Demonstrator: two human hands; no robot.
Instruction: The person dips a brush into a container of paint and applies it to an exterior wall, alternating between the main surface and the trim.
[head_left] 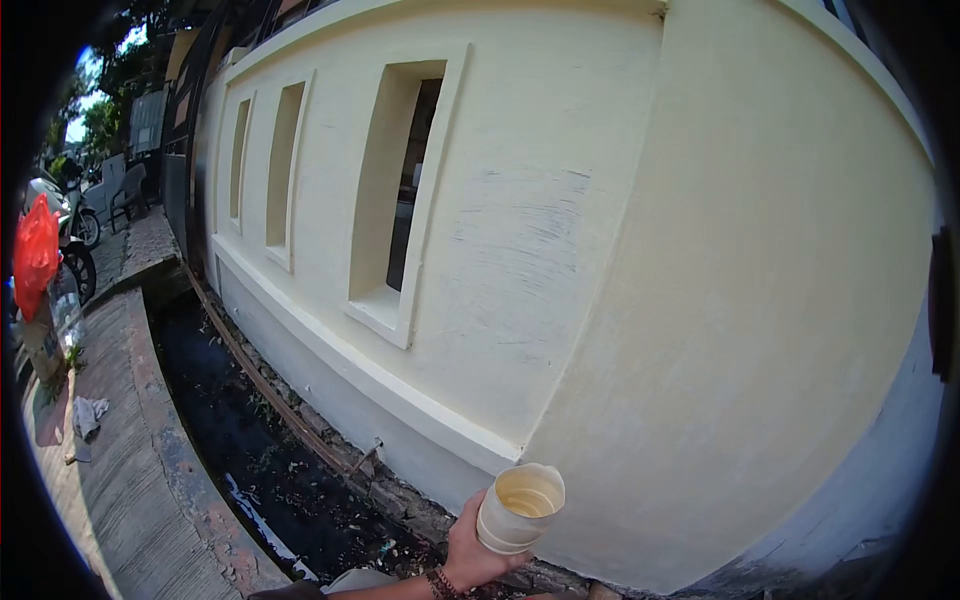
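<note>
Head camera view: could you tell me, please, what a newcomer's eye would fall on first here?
First, the pale yellow wall filling most of the view, with tall narrow window openings. Low in the middle, one hand grips a cream container holding pale liquid, near the wall's base. To the left, a dark drainage ditch runs along the wall, with a red bag and a motorbike beyond.

An outdoor street side beside a building. A cream wall [560,230] with window slots [400,190] rises over an open drain [250,440] at its foot. Across the drain from the wall runs a paved walkway [120,470], with parked scooters [70,230] and trees [100,110] further along it.
</note>
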